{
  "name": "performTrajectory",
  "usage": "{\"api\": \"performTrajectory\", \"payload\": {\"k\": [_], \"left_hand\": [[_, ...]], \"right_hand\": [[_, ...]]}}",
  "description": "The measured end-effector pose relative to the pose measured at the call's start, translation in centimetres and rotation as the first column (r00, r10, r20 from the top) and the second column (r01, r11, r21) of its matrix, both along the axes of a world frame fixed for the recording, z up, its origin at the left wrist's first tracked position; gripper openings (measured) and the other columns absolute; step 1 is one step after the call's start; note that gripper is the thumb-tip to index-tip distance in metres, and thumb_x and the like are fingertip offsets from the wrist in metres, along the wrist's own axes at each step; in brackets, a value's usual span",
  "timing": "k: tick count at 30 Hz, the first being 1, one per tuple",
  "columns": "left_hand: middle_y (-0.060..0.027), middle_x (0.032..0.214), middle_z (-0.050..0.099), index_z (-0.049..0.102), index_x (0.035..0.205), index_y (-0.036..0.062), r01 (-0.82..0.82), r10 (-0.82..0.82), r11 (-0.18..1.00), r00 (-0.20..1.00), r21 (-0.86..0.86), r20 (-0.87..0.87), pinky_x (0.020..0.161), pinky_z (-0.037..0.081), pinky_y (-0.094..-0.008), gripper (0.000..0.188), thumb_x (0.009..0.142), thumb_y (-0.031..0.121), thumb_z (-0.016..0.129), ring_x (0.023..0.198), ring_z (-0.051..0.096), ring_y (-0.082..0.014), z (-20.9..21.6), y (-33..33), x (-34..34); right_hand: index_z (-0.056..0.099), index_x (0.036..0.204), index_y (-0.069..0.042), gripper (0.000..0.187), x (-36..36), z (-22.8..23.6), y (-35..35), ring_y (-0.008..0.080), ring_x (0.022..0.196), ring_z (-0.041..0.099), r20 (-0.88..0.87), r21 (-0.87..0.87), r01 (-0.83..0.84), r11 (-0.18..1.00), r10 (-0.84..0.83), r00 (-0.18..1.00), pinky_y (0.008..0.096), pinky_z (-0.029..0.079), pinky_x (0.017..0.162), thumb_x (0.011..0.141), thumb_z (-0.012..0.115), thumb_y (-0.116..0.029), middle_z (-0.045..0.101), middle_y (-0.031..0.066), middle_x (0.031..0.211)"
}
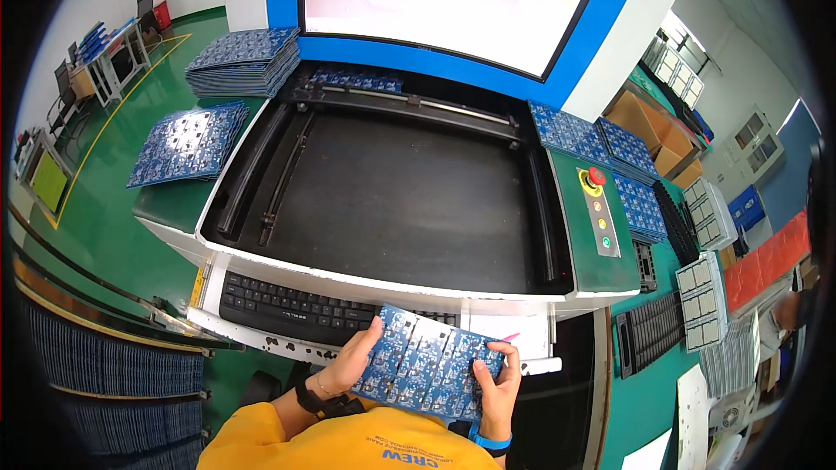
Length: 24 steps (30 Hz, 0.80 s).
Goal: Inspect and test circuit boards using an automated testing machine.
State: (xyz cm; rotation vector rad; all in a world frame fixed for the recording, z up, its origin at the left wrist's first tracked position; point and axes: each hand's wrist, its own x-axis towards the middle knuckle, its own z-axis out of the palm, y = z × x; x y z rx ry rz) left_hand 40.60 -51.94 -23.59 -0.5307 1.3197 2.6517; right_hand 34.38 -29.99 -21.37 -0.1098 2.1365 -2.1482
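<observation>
A blue printed circuit board panel (428, 364) is held flat in front of my body, its face dotted with small components. My left hand (350, 357) grips its left edge, with a dark band on the wrist. At the right edge my right hand (498, 383) closes round the board, thumb on top and fingers at the far side; a blue band circles that wrist. Beyond the board is the machine's black recessed bed (401, 200), framed by rails. A circuit board (357, 80) lies at the far end of it, partly hidden by the crossbar.
Stacks of blue boards stand left (239, 65) and right (570, 132) of the bed. A red emergency button (595, 177) sits on the right panel. Below the bed's front edge is a black keyboard (292, 305). A large monitor (435, 0) rises behind; racked boards (122, 361) fill the lower left.
</observation>
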Motion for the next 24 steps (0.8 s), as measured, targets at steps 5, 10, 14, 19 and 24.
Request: {"api": "performTrajectory", "payload": {"k": [5,10,14,19,24], "left_hand": [[-0.0019,0.105,0.062,0.057,0.113,0.0009,-0.056,0.057,0.997,0.998,-0.060,0.017,0.087,0.042,-0.0222,0.052,0.100,0.044,0.031,0.094,0.056,-0.0071,0.8,-1.0,0.4],[-0.0020,0.109,0.062,0.056,0.117,0.0024,-0.100,0.096,0.984,0.995,-0.150,-0.029,0.089,0.043,-0.0234,0.051,0.100,0.043,0.030,0.099,0.057,-0.0086,2.0,-2.3,0.8],[-0.0028,0.103,0.062,0.056,0.115,-0.0003,-0.066,0.043,0.968,0.994,-0.240,-0.100,0.087,0.042,-0.0242,0.051,0.101,0.041,0.029,0.093,0.055,-0.0080,3.8,-2.9,0.9],[-0.0073,0.096,0.064,0.054,0.117,-0.0021,-0.120,-0.146,0.720,0.937,-0.683,-0.319,0.083,0.044,-0.0281,0.043,0.100,0.033,0.036,0.087,0.057,-0.0115,5.5,-4.0,1.5],[-0.0125,0.101,0.066,0.053,0.121,-0.0018,-0.125,-0.212,0.418,0.950,-0.900,-0.230,0.087,0.044,-0.0295,0.034,0.095,0.020,0.046,0.094,0.060,-0.0188,11.2,-6.4,1.0]], "right_hand": [[0.054,0.105,-0.002,0.026,0.1,0.9,-0.1,0.0038,0.069,0.046,0.059,-0.129,-0.033,0.991,0.041,0.997,0.0168,0.035,0.061,0.081,0.063,0.003,0.053,-0.0015,0.076],[0.054,0.102,-0.003,0.026,-0.1,1.2,0.3,0.0009,0.063,0.044,0.081,-0.124,-0.102,0.987,0.113,0.990,0.0146,0.034,0.058,0.079,0.064,0.005,0.054,-0.0044,0.074],[0.056,0.098,-0.002,0.025,0.1,1.2,0.5,0.0006,0.060,0.044,0.052,-0.150,-0.144,0.978,0.154,0.987,0.0145,0.034,0.055,0.078,0.066,0.007,0.053,-0.0047,0.070],[0.055,0.094,-0.001,0.022,0.7,0.6,1.0,0.0015,0.062,0.046,-0.024,-0.222,-0.116,0.968,0.114,0.993,0.0158,0.036,0.056,0.077,0.066,0.008,0.053,-0.0031,0.071],[0.054,0.091,-0.002,0.021,1.0,-0.5,3.0,0.0037,0.063,0.049,-0.025,-0.279,-0.007,0.960,0.000,1.000,0.0181,0.039,0.057,0.077,0.066,0.008,0.054,-0.0019,0.072]]}}
